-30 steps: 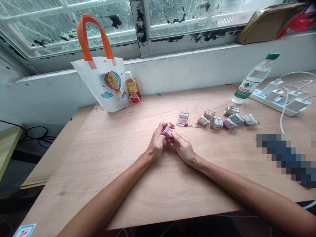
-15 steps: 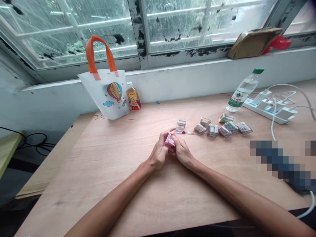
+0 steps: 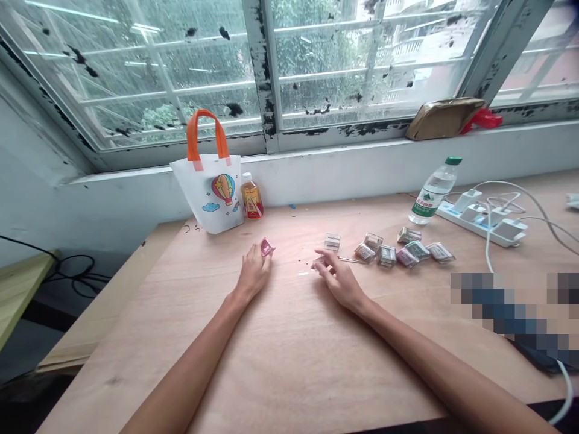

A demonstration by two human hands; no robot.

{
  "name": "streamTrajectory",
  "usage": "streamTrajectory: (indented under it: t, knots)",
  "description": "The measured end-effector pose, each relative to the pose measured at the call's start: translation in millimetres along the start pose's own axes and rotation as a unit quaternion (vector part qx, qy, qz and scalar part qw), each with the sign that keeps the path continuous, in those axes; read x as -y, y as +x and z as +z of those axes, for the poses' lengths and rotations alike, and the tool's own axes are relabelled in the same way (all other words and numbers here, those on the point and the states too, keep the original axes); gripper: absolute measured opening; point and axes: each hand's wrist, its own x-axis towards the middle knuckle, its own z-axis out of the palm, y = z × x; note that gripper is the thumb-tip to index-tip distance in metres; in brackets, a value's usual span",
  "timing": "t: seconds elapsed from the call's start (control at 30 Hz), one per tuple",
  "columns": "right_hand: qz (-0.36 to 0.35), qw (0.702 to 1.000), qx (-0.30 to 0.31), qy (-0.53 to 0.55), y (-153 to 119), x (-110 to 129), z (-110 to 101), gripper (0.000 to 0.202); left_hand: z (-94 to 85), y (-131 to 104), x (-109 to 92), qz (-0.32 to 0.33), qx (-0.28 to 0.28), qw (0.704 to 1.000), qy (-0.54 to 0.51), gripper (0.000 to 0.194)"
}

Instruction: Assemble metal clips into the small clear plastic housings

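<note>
My left hand (image 3: 254, 271) is closed on a small pink plastic piece (image 3: 266, 247), which sticks out past the fingertips over the left-middle of the table. My right hand (image 3: 337, 278) has its fingers apart, just above the table near a screwdriver (image 3: 351, 260), whose handle is mostly hidden by the fingers. Under those fingertips lies a small clear or pinkish piece (image 3: 318, 263), too small to make out. Tiny red bits and a white sliver (image 3: 303, 274) lie between the hands. A clear small case (image 3: 332, 242) stands behind the screwdriver.
Several small clear cases (image 3: 387, 256) lie in a group at the right. Behind them are a water bottle (image 3: 433, 193) and a power strip (image 3: 479, 223) with cables. A white bag (image 3: 210, 205) and a drink bottle (image 3: 252, 198) stand at the back left.
My hands have separated. My left hand moved left with the pink piece, while my right hand let go of it and opened near the screwdriver. The view has tilted up slightly.
</note>
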Motion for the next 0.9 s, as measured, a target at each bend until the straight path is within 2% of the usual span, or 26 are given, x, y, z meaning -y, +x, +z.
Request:
streamTrajectory:
  t: [0.07,0.13,0.17,0.23,0.33,0.4,0.47,0.53,0.63,0.7,0.77,0.83,0.9]
  knots:
    - [-0.118,0.982,0.016,-0.15,-0.4,2.3,14.0,0.022,-0.6,4.8,5.1,-0.001,0.003,1.0,0.028,0.041]
    - [-0.223,0.936,0.081,-0.261,3.6,6.3,34.7,0.022,0.5,7.1,5.5,-0.005,-0.004,0.999,0.034,0.043]
    - [-0.249,0.915,0.112,-0.298,7.5,8.6,46.3,0.022,0.7,7.7,5.2,-0.009,-0.01,0.999,0.04,0.044]
    - [-0.247,0.891,0.137,-0.355,18.1,12.9,69.2,0.022,-0.8,8.2,5.9,-0.021,-0.023,0.998,0.051,0.045]
    - [-0.224,0.885,0.141,-0.383,33.2,17.0,95.0,0.023,-8.1,7.0,12.7,-0.045,-0.048,0.994,0.087,0.043]
    - [-0.228,0.886,0.142,-0.378,36.8,18.6,102.0,0.027,-13.8,5.2,19.6,-0.059,-0.062,0.99,0.117,0.041]
    - [-0.245,0.886,0.146,-0.366,33.3,19.6,98.4,0.034,-17.4,3.5,26.3,-0.065,-0.064,0.987,0.131,0.041]
    - [-0.277,0.883,0.148,-0.349,24.8,18.7,83.4,0.042,-17.8,2.7,31.3,-0.062,-0.06,0.987,0.132,0.042]
    - [-0.312,0.878,0.107,-0.347,10.7,9.4,40.2,0.045,-13.6,2.8,34.4,-0.056,-0.079,0.987,0.128,0.05]
    - [-0.301,0.873,0.032,-0.383,4.1,-3.3,1.2,0.044,-10.2,2.4,33.4,-0.05,-0.109,0.985,0.125,0.057]
    - [-0.265,0.854,-0.06,-0.443,-0.6,-18.5,-39.2,0.041,-8.4,0.3,29.8,-0.02,-0.122,0.985,0.124,0.059]
    - [-0.211,0.822,-0.125,-0.513,-4.6,-32.5,-73.0,0.04,-8.7,-4.0,23.2,0.03,-0.108,0.986,0.124,0.053]
    - [-0.173,0.792,-0.156,-0.564,-8.1,-42.6,-94.1,0.042,-10.2,-9.9,13.7,0.073,-0.079,0.987,0.119,0.046]
